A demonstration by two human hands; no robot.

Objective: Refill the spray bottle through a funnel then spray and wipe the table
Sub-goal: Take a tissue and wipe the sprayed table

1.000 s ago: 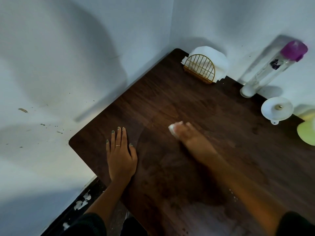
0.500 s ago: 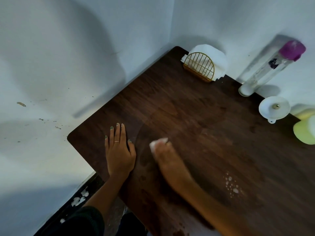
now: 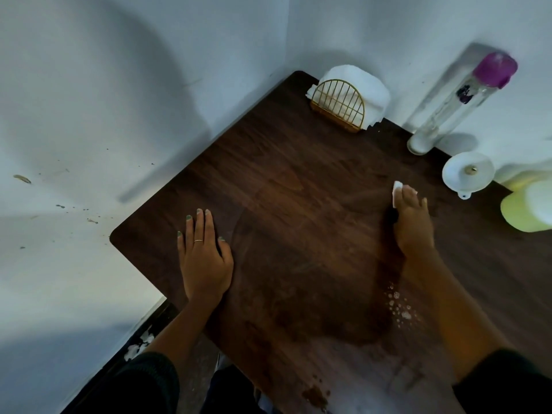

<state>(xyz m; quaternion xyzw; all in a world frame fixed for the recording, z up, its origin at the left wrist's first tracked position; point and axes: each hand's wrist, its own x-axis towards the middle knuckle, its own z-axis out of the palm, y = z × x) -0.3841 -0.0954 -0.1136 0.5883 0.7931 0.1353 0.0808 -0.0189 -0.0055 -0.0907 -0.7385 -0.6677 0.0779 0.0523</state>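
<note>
My right hand [image 3: 413, 225] holds a small white tissue [image 3: 396, 192] down on the dark wooden table [image 3: 283, 156], far right of the middle, close to the white funnel [image 3: 467, 171]. The tissue shows past my fingertips; my thumb is hidden. Flat on the table near its left edge lies my left hand [image 3: 203, 255], fingers straight. The clear spray bottle [image 3: 445, 109] with a purple cap stands at the back against the wall. A dark wet patch [image 3: 313, 288] spreads between my hands, with foamy droplets [image 3: 400, 309] beside my right forearm.
A gold wire holder [image 3: 337, 106] with white napkins stands in the back corner. A pale yellow-green container [image 3: 527, 207] sits at the right edge of view. Walls close in the table at the back and left. The floor shows below the left edge.
My right hand swept with the tissue from the table's middle towards me and the left hand, then far out to the right beside the funnel. The left hand stayed in place.
</note>
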